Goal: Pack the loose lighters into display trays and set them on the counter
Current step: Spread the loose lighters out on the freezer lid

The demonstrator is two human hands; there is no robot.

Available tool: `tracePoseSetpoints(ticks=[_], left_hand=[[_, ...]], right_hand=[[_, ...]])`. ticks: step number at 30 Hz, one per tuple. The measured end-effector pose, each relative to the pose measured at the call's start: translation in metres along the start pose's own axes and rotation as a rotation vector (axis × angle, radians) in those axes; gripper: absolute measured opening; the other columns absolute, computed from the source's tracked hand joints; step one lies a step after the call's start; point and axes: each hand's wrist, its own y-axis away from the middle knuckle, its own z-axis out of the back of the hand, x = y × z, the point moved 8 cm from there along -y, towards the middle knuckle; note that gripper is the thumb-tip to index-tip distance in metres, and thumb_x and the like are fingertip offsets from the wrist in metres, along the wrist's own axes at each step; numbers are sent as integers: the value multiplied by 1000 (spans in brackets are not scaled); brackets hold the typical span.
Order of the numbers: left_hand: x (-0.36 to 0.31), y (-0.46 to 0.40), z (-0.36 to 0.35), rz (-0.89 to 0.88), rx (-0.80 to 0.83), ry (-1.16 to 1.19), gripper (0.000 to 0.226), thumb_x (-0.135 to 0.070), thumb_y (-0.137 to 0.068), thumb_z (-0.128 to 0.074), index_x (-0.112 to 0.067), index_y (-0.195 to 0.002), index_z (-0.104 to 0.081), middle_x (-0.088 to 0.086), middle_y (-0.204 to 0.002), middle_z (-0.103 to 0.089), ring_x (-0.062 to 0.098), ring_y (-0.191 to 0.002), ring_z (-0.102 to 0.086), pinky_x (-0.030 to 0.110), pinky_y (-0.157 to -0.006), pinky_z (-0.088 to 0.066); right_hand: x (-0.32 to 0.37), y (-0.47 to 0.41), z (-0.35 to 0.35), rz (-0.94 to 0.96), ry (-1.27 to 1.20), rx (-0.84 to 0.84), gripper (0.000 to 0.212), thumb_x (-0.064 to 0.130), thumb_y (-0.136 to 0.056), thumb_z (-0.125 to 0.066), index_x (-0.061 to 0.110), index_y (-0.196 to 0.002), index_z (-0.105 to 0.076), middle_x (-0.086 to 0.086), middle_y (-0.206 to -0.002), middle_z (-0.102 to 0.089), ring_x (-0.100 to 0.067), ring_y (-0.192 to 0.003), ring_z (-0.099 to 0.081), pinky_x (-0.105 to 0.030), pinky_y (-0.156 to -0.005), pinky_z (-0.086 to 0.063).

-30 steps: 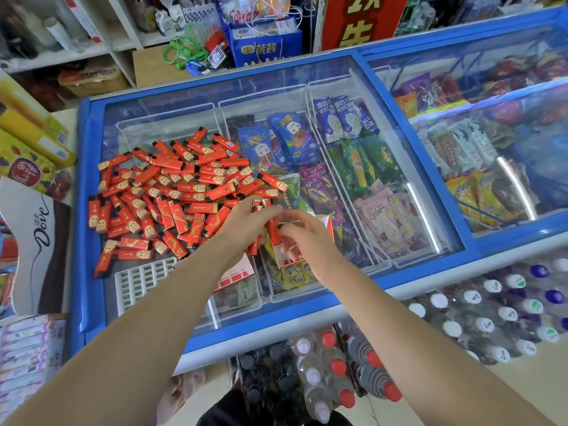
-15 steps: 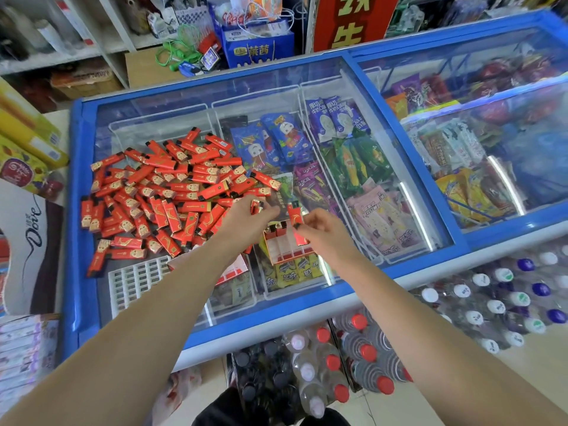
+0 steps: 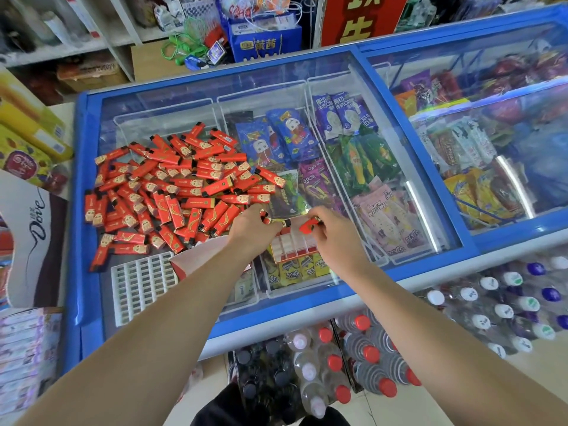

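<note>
Blue-framed chest freezer (image 3: pixel 76 210) with sliding glass lid carries everything. Heap of red lighters (image 3: pixel 172 192) on glass toward left edge, reaching centre. White gridded display tray (image 3: pixel 140 285), cells unfilled, at near-left corner, just below heap. Second tray (image 3: pixel 293 247), red-sided, near front edge at centre. Red-and-white sheet (image 3: pixel 196 256) between trays, partly under forearm.

Both forearms are extending forward, converging. The left hand (image 3: pixel 250 226) is curling its fingers in a closed grip; the right hand (image 3: pixel 333 232) is pinching with thumb and fingertips.
</note>
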Motion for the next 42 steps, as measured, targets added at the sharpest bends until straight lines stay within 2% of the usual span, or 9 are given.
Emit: tracePoseSetpoints(ticks=[2, 6, 12, 19, 30, 35, 38, 40, 42], left_hand=[[1, -2, -1, 13, 21, 13, 39, -36, -92, -68, -18, -126, -60, 1, -83, -61, 16, -60, -55, 27, -53, -40], [2, -2, 1, 30, 44, 26, 40, -40, -92, -69, -18, -124, -61, 2, -88, -63, 16, -65, -58, 26, -52, -40], [4, -1, 0, 48, 46, 31, 34, -40, -92, -70, -19, -117, -61, 0, -88, -61, 15, -70, -58, 27, -53, -41], [5, 0, 0, 73, 51, 45, 27, -39, -92, -70, -21, -110, -60, -1, -82, -58, 14, -62, -55, 25, -49, -37], [0, 10, 7, 38, -11, -28, 28, -44, -92, -71, -25, -100, -51, -4, -81, -57, 10, -63, -54, 26, -48, -35], [-13, 13, 8, -30, 2, 24, 58, -67, -92, -57, -15, -117, -56, 5, -89, -64, 18, -68, -58, 31, -55, -41], [-22, 15, 1, 29, 60, 222, 68, -74, -96, -39, -13, -122, -53, -2, -92, -59, 16, -79, -58, 33, -68, -46], [-23, 16, -8, 156, 119, 421, 86, -82, -91, -31, -12, -133, -55, 1, -105, -66, 23, -97, -64, 40, -91, -53], [-24, 17, -16, 223, 171, 538, 95, -85, -89, -27, -5, -129, -59, 8, -83, -72, 28, -82, -68, 40, -86, -55]], right_hand=[[5, -1, -5, 83, 104, 1, 28, -2, -96, -54, 13, -113, -70, 1, -107, -64, -16, -85, -67, -35, -75, -58], [14, -2, -12, 163, 248, -1, 26, 2, -95, -58, 13, -115, -71, -4, -106, -57, -22, -71, -64, -34, -56, -55], [17, 4, -16, 227, 418, -79, 34, -3, -81, -76, 13, -106, -61, -4, -94, -66, -18, -46, -53, -21, -41, -28], [20, 8, -20, 263, 341, -83, 39, -6, -82, -74, 5, -118, -70, -13, -116, -62, -22, -62, -65, -26, -49, -50], [26, 23, -20, 312, 387, -167, 33, -2, -84, -70, 6, -116, -70, -7, -111, -66, -23, -88, -68, -29, -64, -57], [21, 21, -12, 45, 76, -155, 37, 9, -99, -56, 14, -135, -57, -1, -120, -58, -13, -73, -62, -27, -61, -53], [26, 21, -10, -227, -441, -136, 26, 10, -99, -56, 19, -122, -65, 2, -102, -69, -11, -78, -66, -30, -69, -55], [36, 23, -13, -382, -821, -53, 24, 6, -99, -55, 17, -115, -67, -8, -84, -71, -18, -70, -64, -32, -63, -54], [48, 25, -11, -387, -949, 39, 25, 4, -99, -55, 18, -116, -67, -8, -76, -68, -23, -66, -62, -37, -64, -55]])
